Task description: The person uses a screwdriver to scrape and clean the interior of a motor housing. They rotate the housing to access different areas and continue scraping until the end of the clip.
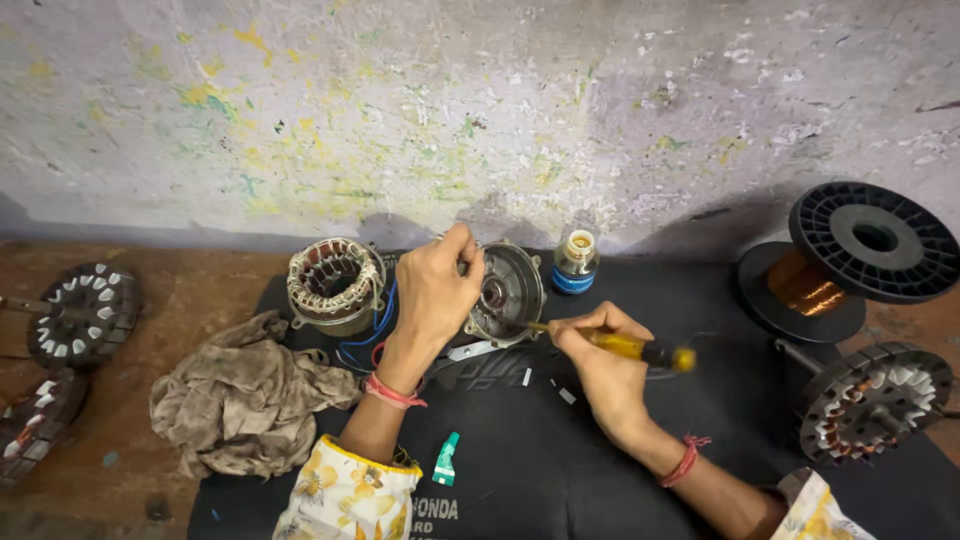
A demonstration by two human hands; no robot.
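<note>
Right hand (600,365) levels screwdriver (625,347), tip toward motor cover (510,295)

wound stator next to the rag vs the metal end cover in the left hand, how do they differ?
The wound stator sits free on the black mat, opening up, copper coils showing; the end cover is bare grey metal, tipped on edge. The left hand steadies the cover while the right hand points a yellow screwdriver at it. Both are round motor parts.
</note>
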